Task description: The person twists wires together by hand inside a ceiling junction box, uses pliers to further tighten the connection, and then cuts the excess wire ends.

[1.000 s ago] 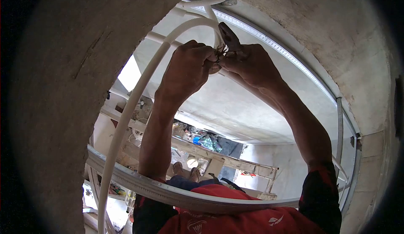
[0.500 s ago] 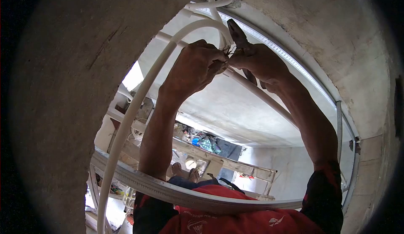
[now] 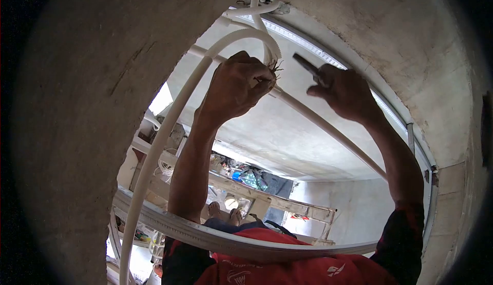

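My left hand (image 3: 237, 85) is closed in a pinch on a bunch of thin wires (image 3: 278, 69), whose frayed ends stick out past the fingertips. Just above them is the curved end of a white corrugated conduit (image 3: 272, 41). My right hand (image 3: 348, 94) grips a pair of pliers (image 3: 306, 64), their dark end pointing up and left. A gap separates the pliers from the wires. The fingers partly hide the pliers' handles and most of the wires.
A white pipe (image 3: 334, 126) slants behind my hands. Metal channels (image 3: 205, 233) cross in front of my chest and along the upper right. Rough concrete (image 3: 77, 131) surrounds the opening. Far below, my feet (image 3: 235, 215) are near a wooden frame (image 3: 303, 204) and scattered items.
My right hand has drawn the pliers away from the wires, to the right and slightly down. My left hand stays at the wires, whose ends now show more plainly.
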Action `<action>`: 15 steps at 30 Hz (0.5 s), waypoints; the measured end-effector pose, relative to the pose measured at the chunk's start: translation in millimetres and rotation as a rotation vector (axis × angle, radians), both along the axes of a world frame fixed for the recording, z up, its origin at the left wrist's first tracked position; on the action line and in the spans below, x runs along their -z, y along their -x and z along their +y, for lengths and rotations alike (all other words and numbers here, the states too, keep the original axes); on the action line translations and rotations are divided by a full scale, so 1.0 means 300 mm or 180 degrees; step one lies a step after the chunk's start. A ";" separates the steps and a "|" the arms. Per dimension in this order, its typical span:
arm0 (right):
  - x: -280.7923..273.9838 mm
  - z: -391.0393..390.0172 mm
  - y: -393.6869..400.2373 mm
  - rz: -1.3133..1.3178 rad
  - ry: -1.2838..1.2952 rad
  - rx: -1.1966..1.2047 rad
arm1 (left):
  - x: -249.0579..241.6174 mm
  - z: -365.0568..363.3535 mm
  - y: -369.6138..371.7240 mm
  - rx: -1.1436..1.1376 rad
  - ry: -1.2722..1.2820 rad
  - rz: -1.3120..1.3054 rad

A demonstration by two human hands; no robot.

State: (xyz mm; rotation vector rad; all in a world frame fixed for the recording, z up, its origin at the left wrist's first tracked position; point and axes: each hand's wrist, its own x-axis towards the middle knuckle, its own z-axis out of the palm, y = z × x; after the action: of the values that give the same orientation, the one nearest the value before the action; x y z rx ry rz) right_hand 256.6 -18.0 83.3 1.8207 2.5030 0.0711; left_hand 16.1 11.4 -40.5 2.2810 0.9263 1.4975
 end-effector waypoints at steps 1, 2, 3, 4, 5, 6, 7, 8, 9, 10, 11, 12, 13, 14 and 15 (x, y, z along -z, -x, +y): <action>0.024 -0.003 -0.020 0.0034 -0.0167 -0.0113 | -0.003 -0.003 0.000 0.0008 -0.0028 -0.0005; 0.026 0.000 -0.033 0.0002 0.0104 0.0103 | -0.004 -0.010 -0.001 -0.0019 0.0058 -0.0046; 0.034 0.001 -0.046 -0.0090 -0.0015 -0.0132 | -0.007 -0.013 -0.005 -0.0038 0.0138 -0.0085; 0.052 0.006 -0.063 -0.0183 -0.0132 -0.0359 | -0.009 -0.011 -0.011 -0.0002 0.0102 -0.0087; 0.071 0.010 -0.069 -0.0425 -0.0436 -0.0539 | -0.008 -0.012 -0.015 -0.0026 0.0023 -0.0216; 0.074 0.007 -0.064 -0.0422 -0.0444 -0.0505 | -0.005 -0.014 -0.019 -0.0053 -0.0044 -0.0342; 0.079 0.007 -0.055 -0.0373 -0.0442 -0.0569 | -0.002 -0.014 -0.020 -0.0041 -0.0040 -0.0358; 0.084 0.009 -0.049 -0.0321 -0.0435 -0.0644 | -0.001 -0.014 -0.022 -0.0031 -0.0036 -0.0350; 0.086 0.015 -0.046 -0.0344 -0.0281 -0.0558 | -0.002 -0.015 -0.020 -0.0052 -0.0005 -0.0312; 0.089 0.013 -0.043 -0.0346 -0.0280 -0.0570 | -0.002 -0.015 -0.016 -0.0086 0.0019 -0.0281; 0.095 0.009 -0.040 -0.0222 -0.0451 -0.0716 | 0.000 -0.012 -0.015 -0.0101 0.0021 -0.0286; 0.103 0.005 -0.037 -0.0094 -0.0615 -0.0861 | 0.004 -0.010 -0.016 -0.0063 -0.0019 -0.0344; 0.110 0.004 -0.032 -0.0095 -0.0608 -0.0873 | 0.009 -0.008 -0.015 -0.0023 -0.0062 -0.0399; 0.118 0.005 -0.028 -0.0199 -0.0729 -0.0822 | 0.013 -0.008 -0.012 -0.0034 -0.0060 -0.0403; 0.120 0.007 -0.023 -0.0305 -0.0854 -0.0772 | 0.015 -0.007 -0.009 -0.0025 0.0079 -0.0330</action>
State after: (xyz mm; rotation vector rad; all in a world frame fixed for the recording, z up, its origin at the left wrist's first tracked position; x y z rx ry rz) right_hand 263.6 -16.0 47.2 1.5348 2.7399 0.5127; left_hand 18.9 9.2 -45.0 2.1625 0.9205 1.5822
